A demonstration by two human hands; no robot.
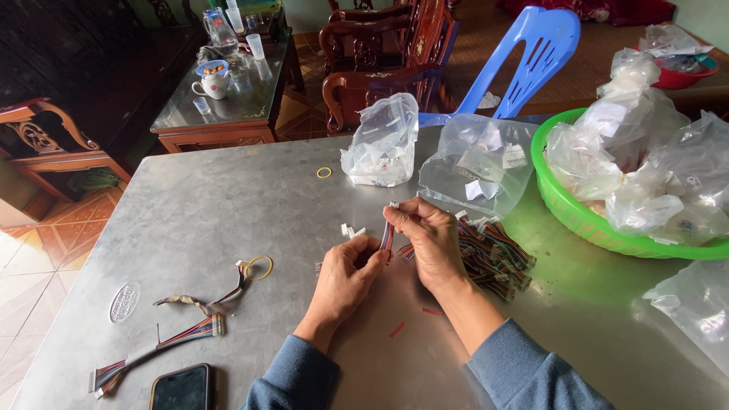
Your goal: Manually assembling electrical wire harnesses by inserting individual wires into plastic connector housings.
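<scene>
while pinched at both ends: wire harness [387, 234], left hand [345, 277] fingers clamped low, right hand [429, 235] fingers clamped high; pile of harnesses [497, 258] beside, on metal table [228, 205].

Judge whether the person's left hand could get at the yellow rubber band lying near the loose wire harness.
Probably yes: bare metal table lies between the left hand and the yellow rubber band, though its fingers hold a wire bundle.

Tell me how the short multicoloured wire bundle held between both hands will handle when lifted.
The multicoloured wire bundle is probably floppy: similar harnesses curl loosely on the grey metal table. It looks light, pinched by fingertips of the left hand and right hand. Its white plastic connector seems small, perhaps delicate.
</scene>
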